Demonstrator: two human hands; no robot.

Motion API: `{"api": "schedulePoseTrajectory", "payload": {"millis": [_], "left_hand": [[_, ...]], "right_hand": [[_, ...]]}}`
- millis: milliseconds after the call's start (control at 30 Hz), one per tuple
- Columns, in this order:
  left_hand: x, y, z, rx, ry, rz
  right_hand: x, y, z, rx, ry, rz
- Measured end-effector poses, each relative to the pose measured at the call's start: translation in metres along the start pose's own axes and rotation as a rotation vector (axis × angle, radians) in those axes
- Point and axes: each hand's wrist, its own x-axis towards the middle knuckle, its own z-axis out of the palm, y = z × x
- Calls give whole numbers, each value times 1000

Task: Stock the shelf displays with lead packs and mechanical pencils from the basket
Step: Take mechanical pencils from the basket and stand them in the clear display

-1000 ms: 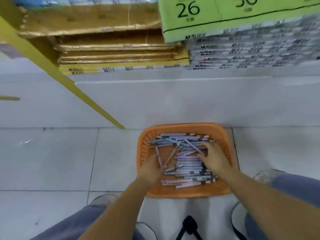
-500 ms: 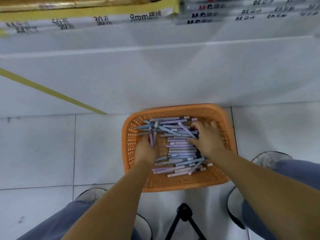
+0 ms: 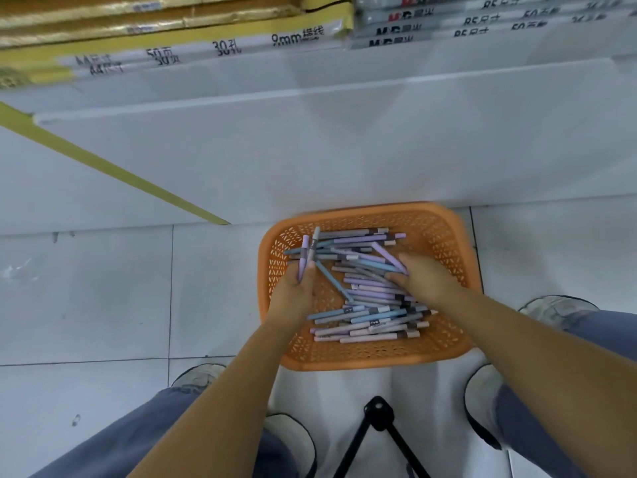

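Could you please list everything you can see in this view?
basket: one, orange, on the floor tiles by the shelf base.
pencils: many, lilac, blue and grey, piled in the basket.
held pencils: two, lilac and grey, over the basket's left side.
paper packs: several stacks, yellow and white, at the top edge.
tripod: one, black, at the bottom edge between the legs.
legs: two, blue trousers, bottom corners.
left hand: one, grips the held pencils.
right hand: one, rests on the pile; grip unclear.
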Motion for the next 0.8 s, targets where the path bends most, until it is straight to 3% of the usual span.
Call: {"api": "schedulePoseTrajectory", "payload": {"millis": [167,300,467,600,800], "left_hand": [[-2,27,-7,43,-25,135],[-7,57,-12,104,-181,318],[-25,87,-19,168,-387,431],[-52,106,-33,177,-511,403],[-101,141,-63,239,-416,472]], "right_hand": [[-14,-10,-32,130,-204,19],[-32,-30,-72,122,-305,-60],[-55,-64,-111,-30,-221,-146],[-81,-85,-140,0,-171,-212],[-117,-121,-175,-105,-65,-315]]}}
